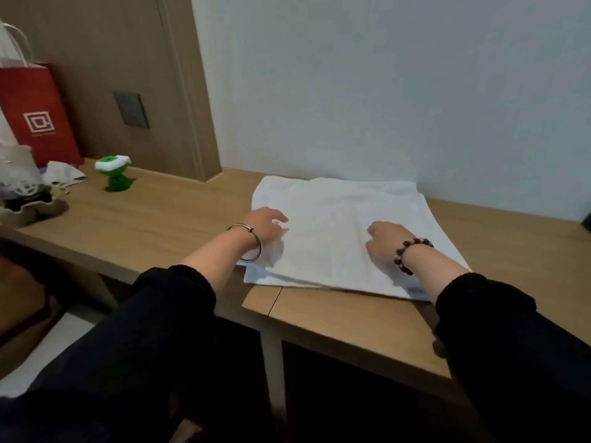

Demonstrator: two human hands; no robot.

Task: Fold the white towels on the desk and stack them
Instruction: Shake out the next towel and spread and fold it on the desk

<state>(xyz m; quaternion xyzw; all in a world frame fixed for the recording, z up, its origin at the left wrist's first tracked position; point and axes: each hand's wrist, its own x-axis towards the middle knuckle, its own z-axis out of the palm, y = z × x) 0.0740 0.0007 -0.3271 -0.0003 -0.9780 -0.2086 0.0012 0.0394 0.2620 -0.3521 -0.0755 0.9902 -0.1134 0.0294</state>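
Note:
A white towel (pixel 339 215) lies spread flat on the wooden desk (pixel 160 219), its far edge against the wall. A second white layer shows under its near edge. My left hand (pixel 265 227), with a metal bangle on the wrist, rests on the towel's left side and its fingers bunch a little cloth there. My right hand (pixel 385 239), with a bead bracelet, presses on the towel right of the middle, fingers bent down onto the cloth.
At the desk's far left stand a red paper bag (pixel 36 113), a green and white toy (pixel 113 172), a white face mask (pixel 65 174) and a pale bag (pixel 19 177). A dark wall switch (pixel 131 109) sits on the wood panel.

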